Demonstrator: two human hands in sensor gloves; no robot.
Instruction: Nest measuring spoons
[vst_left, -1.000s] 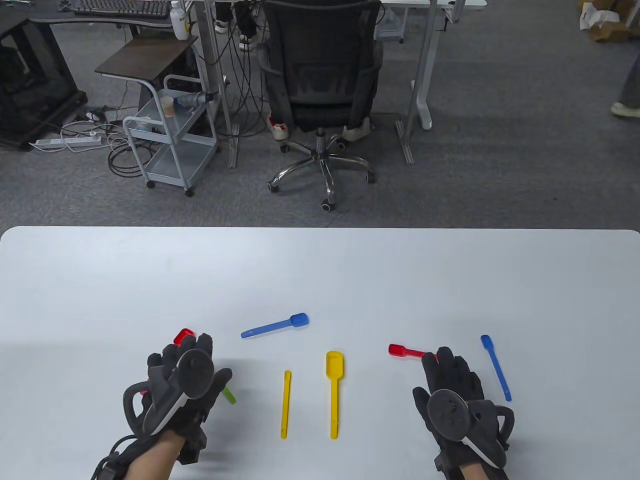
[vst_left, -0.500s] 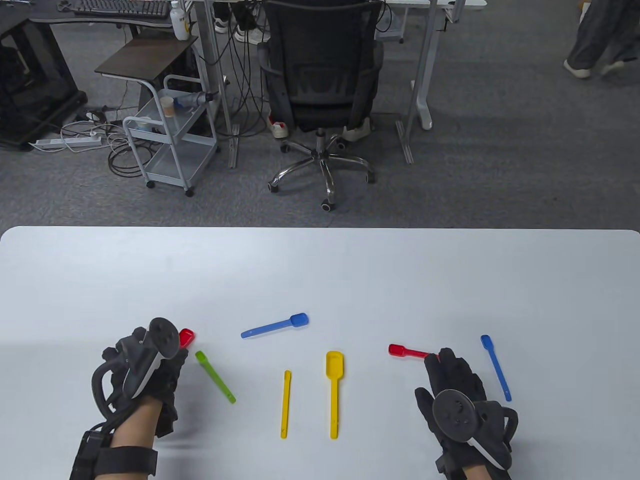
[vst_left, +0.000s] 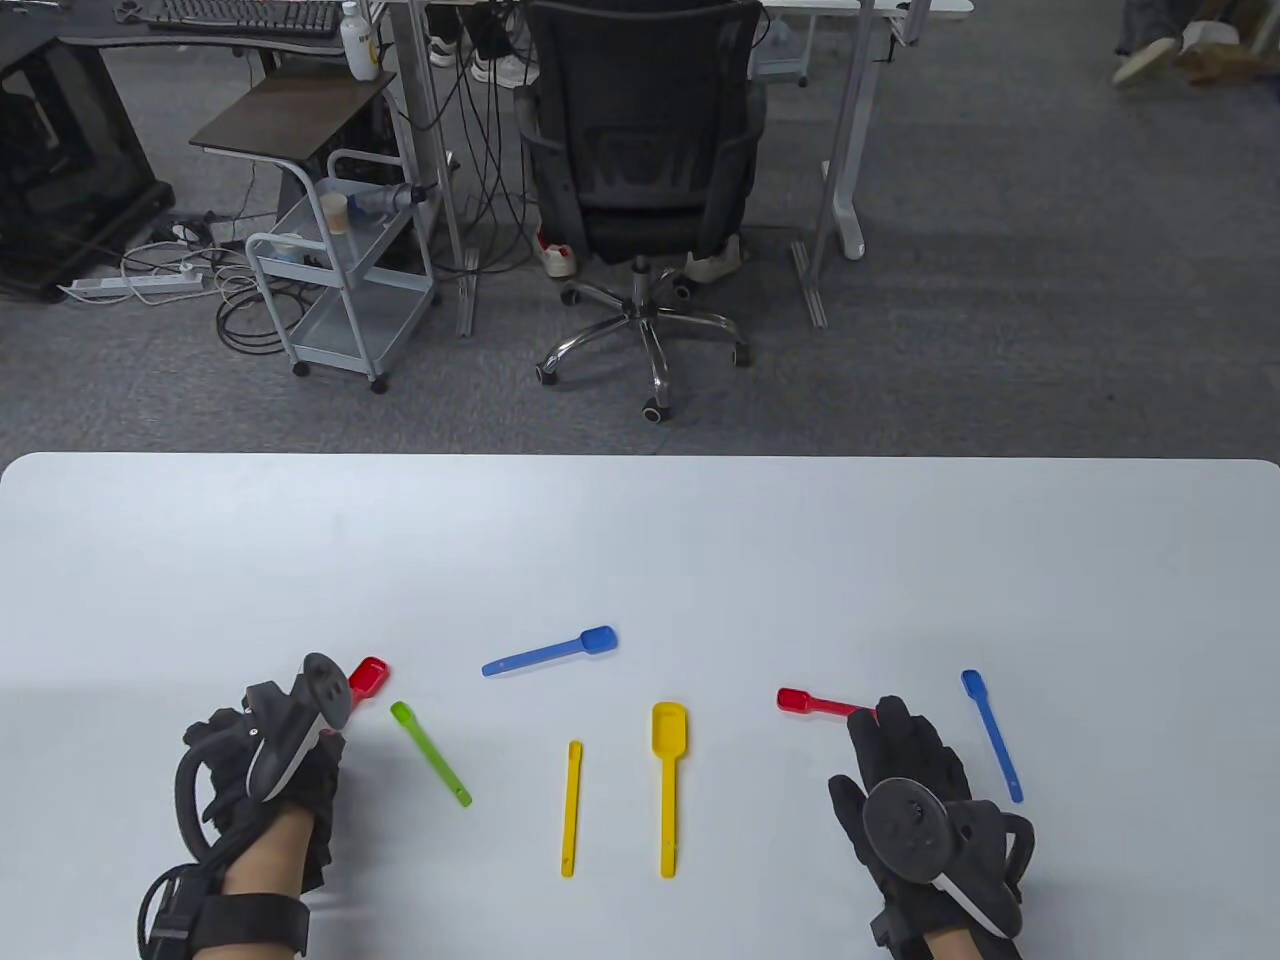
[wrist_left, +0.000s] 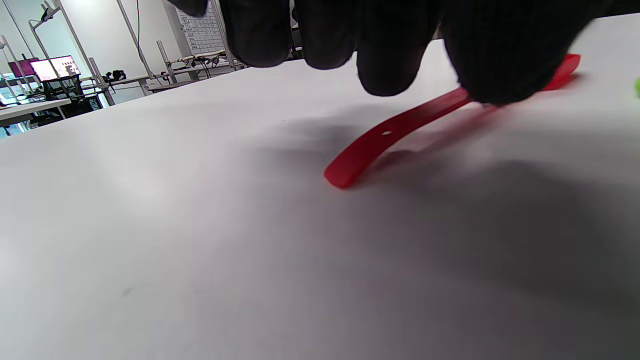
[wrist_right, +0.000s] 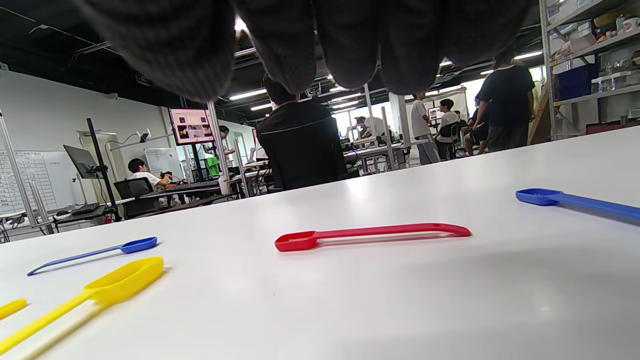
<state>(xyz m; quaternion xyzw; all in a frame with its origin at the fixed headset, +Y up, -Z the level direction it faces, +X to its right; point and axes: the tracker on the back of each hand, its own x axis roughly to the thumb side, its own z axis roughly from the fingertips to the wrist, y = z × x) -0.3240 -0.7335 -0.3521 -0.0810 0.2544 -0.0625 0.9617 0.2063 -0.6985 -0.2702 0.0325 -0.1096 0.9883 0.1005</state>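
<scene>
Red spoon (vst_left: 368, 678) handle perhaps glove-hidden.

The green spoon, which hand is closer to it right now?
Left. The left hand is just left of the green spoon, touching a red spoon. The right hand rests far to its right, past both yellow spoons.

Your hands (vst_left: 270, 760) wear black knitted cloth gloves, matt and slightly fuzzy. The spoons (vst_left: 668, 780) you work with look like smooth coloured plastic with a slight sheen. The white desk (vst_left: 640, 540) is smooth and faintly glossy.
</scene>
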